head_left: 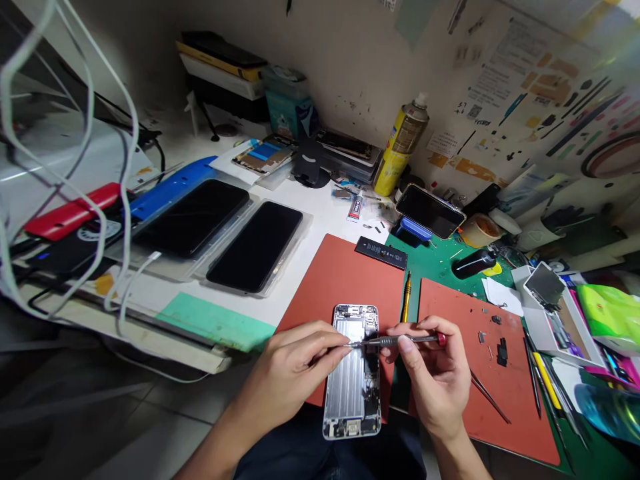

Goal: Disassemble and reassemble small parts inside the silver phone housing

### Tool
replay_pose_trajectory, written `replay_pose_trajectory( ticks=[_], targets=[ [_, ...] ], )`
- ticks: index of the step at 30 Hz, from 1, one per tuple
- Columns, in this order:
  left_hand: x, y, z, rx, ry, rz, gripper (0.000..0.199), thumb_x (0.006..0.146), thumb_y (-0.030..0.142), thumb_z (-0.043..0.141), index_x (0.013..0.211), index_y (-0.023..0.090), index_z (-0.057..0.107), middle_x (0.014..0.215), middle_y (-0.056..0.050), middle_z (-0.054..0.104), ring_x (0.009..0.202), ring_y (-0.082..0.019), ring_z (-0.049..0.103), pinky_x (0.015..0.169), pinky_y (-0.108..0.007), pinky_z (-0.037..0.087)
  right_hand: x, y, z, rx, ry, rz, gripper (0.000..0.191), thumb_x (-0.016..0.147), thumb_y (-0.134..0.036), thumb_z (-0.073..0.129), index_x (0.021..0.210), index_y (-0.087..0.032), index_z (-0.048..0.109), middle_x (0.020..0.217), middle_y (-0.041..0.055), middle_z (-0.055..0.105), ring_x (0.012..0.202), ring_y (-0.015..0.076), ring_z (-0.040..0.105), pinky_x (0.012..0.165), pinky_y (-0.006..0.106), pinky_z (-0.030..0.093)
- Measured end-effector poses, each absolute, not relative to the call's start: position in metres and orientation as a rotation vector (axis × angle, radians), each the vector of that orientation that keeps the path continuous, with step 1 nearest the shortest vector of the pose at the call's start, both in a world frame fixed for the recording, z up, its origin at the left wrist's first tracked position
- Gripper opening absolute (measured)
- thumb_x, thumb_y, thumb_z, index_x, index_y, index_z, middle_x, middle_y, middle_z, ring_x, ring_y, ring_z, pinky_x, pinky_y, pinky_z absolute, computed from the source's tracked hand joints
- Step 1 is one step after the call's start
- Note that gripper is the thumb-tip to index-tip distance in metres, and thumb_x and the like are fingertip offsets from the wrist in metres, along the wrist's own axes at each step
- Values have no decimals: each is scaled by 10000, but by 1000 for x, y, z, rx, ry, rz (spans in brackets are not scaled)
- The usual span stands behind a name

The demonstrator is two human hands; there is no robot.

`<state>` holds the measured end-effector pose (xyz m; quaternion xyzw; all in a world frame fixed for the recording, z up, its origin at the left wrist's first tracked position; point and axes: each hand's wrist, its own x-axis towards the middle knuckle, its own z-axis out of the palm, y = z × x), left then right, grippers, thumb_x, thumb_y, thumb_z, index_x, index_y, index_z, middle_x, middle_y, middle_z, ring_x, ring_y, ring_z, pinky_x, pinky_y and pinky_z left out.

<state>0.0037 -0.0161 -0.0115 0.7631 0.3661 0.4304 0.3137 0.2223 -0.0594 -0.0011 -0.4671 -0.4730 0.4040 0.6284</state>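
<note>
An opened smartphone (347, 387) lies on the red-brown mat, its silver battery bay bare and its dark circuit parts showing along the right. Above it my right hand (433, 370) grips a slim grey screwdriver (387, 341) with a red end cap, held nearly level and pointing left. The fingertips of my left hand (300, 363) are pinched together at the screwdriver's tip; whatever small piece may be between them is too small to make out. A black phone battery (381, 253) rests at the mat's far edge, near a gold screwdriver (407, 297).
Small parts and tweezers (490, 397) lie on the right-hand mat (465, 333). Two dark-screened phones (255, 247) sit at left on the white table. White cables (103, 220) hang at far left. A yellow spray can (403, 143) and a propped phone (431, 210) stand behind.
</note>
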Motion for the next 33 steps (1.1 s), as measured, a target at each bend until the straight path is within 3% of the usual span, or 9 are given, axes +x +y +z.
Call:
replay_pose_trajectory(
  ticks=[21, 28, 31, 33],
  targets=[
    [3, -16, -11, 2022, 963, 1127, 117, 1021, 130, 696, 1011, 224, 764, 891, 32, 755, 627, -71, 574, 565, -200, 441, 222, -58, -2, -1105, -1047, 935, 225, 1005, -223, 763, 1154, -257, 598, 983, 45, 829, 716, 184, 812, 695, 333, 707],
    [2, -18, -14, 1984, 999, 1085, 18, 997, 223, 762, 1010, 214, 754, 843, 25, 699, 610, -83, 532, 545, -212, 428, 223, -58, -5, -1143, -1051, 925, 243, 1005, -260, 768, 1155, -246, 577, 992, 55, 833, 725, 194, 819, 692, 338, 708],
    [1, -20, -14, 1984, 1018, 1113, 114, 996, 273, 769, 925, 196, 725, 792, 24, 657, 597, -89, 525, 525, -222, 413, 224, -56, -2, -1140, -1085, 866, 228, 1021, -255, 743, 1170, -246, 571, 958, 41, 833, 716, 192, 821, 675, 324, 708],
    [1, -22, -12, 2018, 980, 1174, 148, 1027, 219, 714, 882, 192, 709, 774, 24, 651, 615, -90, 557, 549, -224, 426, 225, -53, 6, -1154, -1133, 770, 225, 1021, -229, 734, 1188, -248, 584, 938, 28, 833, 701, 184, 819, 658, 307, 706]
  ],
)
